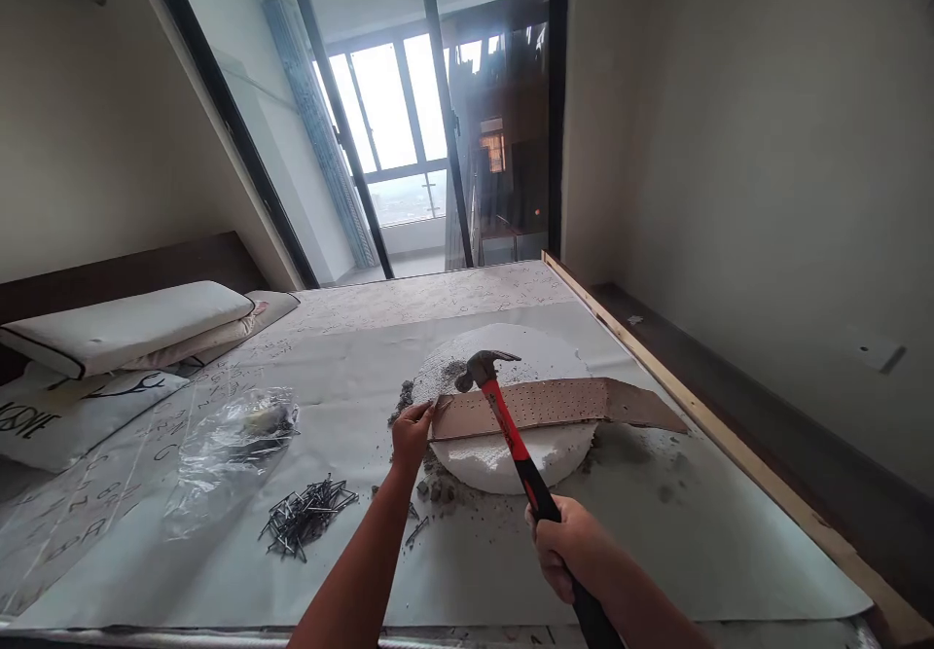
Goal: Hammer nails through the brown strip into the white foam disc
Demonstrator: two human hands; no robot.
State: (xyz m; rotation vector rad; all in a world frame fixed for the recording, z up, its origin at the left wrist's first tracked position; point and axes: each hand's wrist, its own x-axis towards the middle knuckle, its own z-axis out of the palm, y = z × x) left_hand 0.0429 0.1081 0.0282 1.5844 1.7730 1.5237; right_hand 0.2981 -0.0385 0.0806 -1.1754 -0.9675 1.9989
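My right hand [567,544] is wrapped round the red and black handle of a claw hammer [511,435]; its steel head hovers just above the left end of a long brown perforated board [555,403]. The board lies across a round white foam disc [503,459]. My left hand [413,430] pinches at the board's left end, fingers closed, perhaps on a nail too small to make out. Grey crumbs and dust lie round the disc.
A heap of dark nails [306,515] lies left of my arms, beside a crumpled clear plastic bag [230,445]. White sheeting [350,357] covers the surface. Pillows [124,328] sit far left. A wooden strip [722,440] edges the right side by the wall.
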